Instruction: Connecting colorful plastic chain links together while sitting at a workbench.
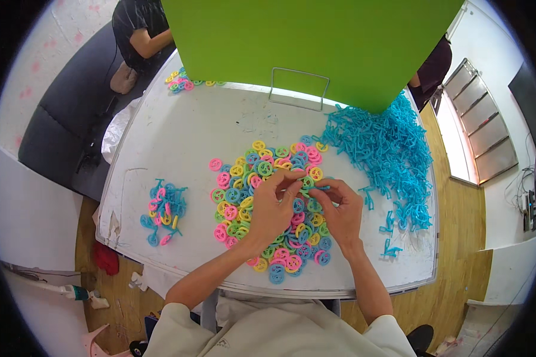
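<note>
Small round spoked plastic wheels in pink, yellow, green and blue (298,219) lie heaped on a white table (178,131). Over this heap, the left hand (273,208) pinches a green plastic wheel (307,182) between thumb and fingertips; the right hand's (344,213) fingers close on a slim turquoise plastic piece (323,187). Right of the heap spreads a pile of branching turquoise plastic pieces (393,146); left of it, a smaller mixed cluster (168,205).

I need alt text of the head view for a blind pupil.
The right hand pinches a small blue piece beside the left hand, above a heap of colourful wheels on a white table; more blue pieces lie piled right, a mixed cluster left.
</note>
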Available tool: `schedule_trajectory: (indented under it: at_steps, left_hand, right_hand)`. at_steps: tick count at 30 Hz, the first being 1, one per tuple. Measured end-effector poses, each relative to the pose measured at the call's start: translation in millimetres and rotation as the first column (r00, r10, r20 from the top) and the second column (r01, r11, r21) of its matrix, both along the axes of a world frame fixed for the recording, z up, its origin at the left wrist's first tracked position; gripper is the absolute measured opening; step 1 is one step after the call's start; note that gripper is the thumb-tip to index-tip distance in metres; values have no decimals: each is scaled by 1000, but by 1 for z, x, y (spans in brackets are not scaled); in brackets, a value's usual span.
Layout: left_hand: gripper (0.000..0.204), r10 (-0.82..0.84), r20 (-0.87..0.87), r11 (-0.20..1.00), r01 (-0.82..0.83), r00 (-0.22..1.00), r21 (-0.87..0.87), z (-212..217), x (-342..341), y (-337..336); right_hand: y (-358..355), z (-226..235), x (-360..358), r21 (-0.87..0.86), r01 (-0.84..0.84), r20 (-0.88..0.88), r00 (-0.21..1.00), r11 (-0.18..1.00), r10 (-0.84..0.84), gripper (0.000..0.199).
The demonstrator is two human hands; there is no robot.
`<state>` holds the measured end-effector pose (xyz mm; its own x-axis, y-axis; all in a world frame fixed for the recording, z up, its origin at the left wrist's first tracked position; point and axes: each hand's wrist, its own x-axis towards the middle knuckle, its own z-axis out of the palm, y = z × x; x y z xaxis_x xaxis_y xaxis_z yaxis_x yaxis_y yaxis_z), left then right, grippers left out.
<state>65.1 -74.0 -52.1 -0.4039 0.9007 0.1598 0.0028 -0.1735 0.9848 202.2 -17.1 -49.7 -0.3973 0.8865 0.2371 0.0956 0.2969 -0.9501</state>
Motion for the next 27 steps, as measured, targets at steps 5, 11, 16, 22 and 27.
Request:
schedule_trajectory:
  at_steps: [5,11,16,22,27]
  left_hand:
    - [16,-10,161,1000,6,987,28,7,4,-3]
    - [16,72,-5,997,-72,997,0,2,7,-4]
    - [16,68,-14,997,-69,998,-44,8,8,-5]
    - [16,-9,69,1000,10,998,-11,5,1,4]
    - [20,-49,247,991,78,968,-108,21,-23,-3]
  right_hand:
    - [-3,0,-3,-78,15,2,1000,997,-15,14]
    - [-2,-7,-7,-244,-6,-145,989,970,-30,11]
    - [-6,-3,-9,-60,140,-13,990,988,-141,11]
    - [3,-1,6,-21,-27,70,997,999,28,12]
    - [1,12,8,-77,-190,-89,979,979,183,21]
